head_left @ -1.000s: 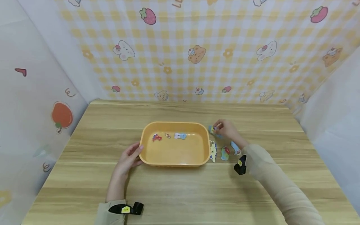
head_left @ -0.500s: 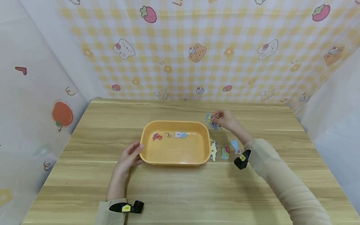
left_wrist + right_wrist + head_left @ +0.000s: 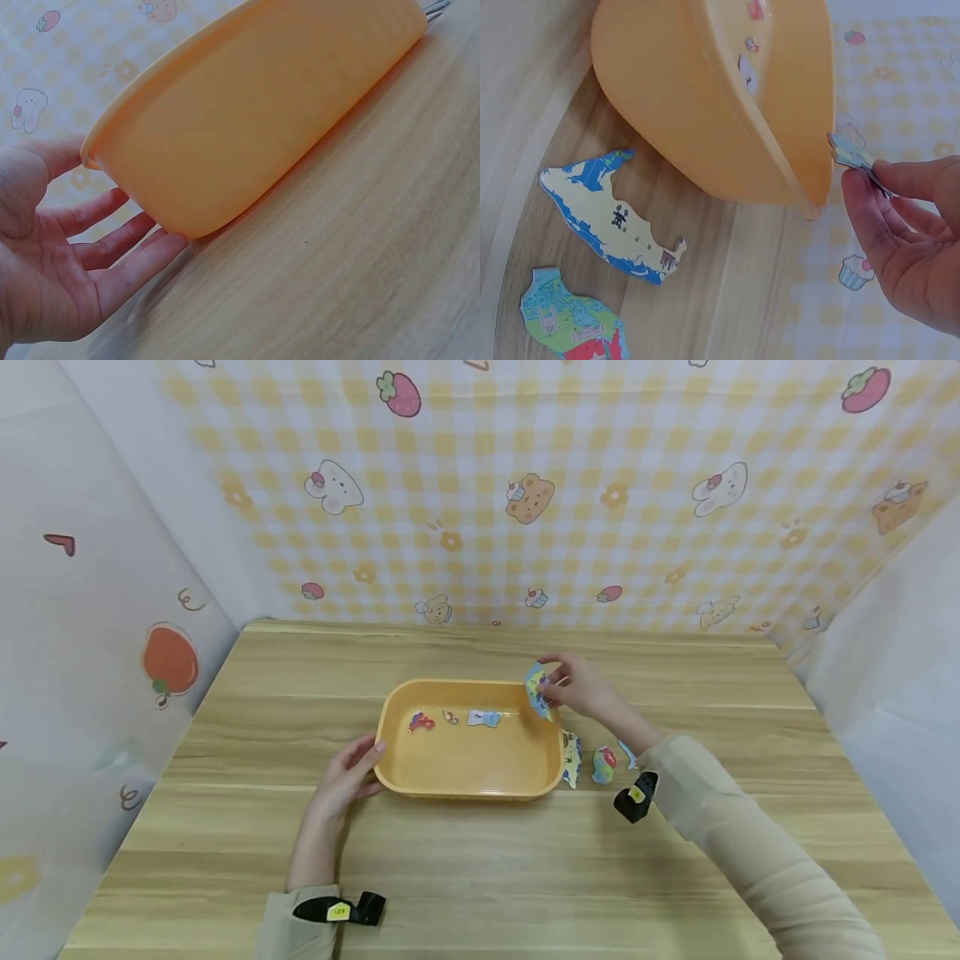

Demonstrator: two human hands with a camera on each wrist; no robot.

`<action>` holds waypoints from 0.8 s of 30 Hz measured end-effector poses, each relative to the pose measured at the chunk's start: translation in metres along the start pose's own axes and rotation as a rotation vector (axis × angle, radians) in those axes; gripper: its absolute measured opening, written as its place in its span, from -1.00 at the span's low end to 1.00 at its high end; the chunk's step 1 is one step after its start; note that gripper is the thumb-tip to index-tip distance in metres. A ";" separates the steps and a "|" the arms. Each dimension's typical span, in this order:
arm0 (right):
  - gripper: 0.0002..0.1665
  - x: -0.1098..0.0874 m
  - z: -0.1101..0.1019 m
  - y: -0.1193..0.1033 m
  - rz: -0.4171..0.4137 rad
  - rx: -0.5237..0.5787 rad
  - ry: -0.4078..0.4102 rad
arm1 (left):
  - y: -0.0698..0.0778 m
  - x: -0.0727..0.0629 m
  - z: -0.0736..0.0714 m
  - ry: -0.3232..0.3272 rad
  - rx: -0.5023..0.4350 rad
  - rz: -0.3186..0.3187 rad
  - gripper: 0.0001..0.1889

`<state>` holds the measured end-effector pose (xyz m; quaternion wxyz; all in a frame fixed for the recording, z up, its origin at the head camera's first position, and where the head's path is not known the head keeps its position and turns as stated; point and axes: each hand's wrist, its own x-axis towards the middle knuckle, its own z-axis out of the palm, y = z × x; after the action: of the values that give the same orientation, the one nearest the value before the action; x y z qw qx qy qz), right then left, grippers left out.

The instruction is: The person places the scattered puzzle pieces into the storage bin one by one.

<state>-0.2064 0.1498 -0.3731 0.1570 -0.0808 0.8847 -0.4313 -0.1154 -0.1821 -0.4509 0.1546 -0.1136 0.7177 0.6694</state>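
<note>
Pinching a printed piece point(image 3: 535, 691) in the right hand point(image 3: 581, 687) at the far-right corner of a yellow tub point(image 3: 465, 764), gripping its left end with the left hand point(image 3: 345, 781); apparently mid-transfer, calling for lowering inside.

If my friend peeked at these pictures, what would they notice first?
Probably the big orange-yellow tub in the middle of the wooden table, with the left hand at its left end. Next, maybe the blue-and-yellow puzzle piece in the grip of the right hand, by the tub's far right corner. Behind the table, the yellow-checked backdrop with its bears and strawberries would likely catch the eye too.
</note>
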 end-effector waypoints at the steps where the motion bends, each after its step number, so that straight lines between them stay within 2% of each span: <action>1: -0.42 0.000 0.002 0.000 -0.012 -0.022 -0.011 | 0.000 0.000 0.000 0.001 0.000 0.000 -0.40; 7: -0.48 0.000 0.017 -0.002 -0.058 -0.091 -0.077 | 0.000 0.000 0.000 0.003 0.005 0.001 -0.40; 13: -0.56 0.002 0.030 -0.004 -0.043 -0.129 -0.134 | 0.000 0.001 0.000 0.004 0.012 0.000 -0.40; 19: -0.62 0.005 0.041 -0.004 -0.049 -0.274 -0.140 | -0.001 0.001 -0.001 0.003 0.009 -0.006 -0.39; 24: -0.68 0.007 0.048 -0.005 0.000 -0.348 -0.143 | -0.001 0.002 0.000 0.002 0.005 -0.017 -0.40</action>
<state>-0.1961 0.1095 -0.3981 0.2029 -0.1373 0.9326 -0.2649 -0.1170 -0.1825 -0.4525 0.1598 -0.1198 0.7184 0.6664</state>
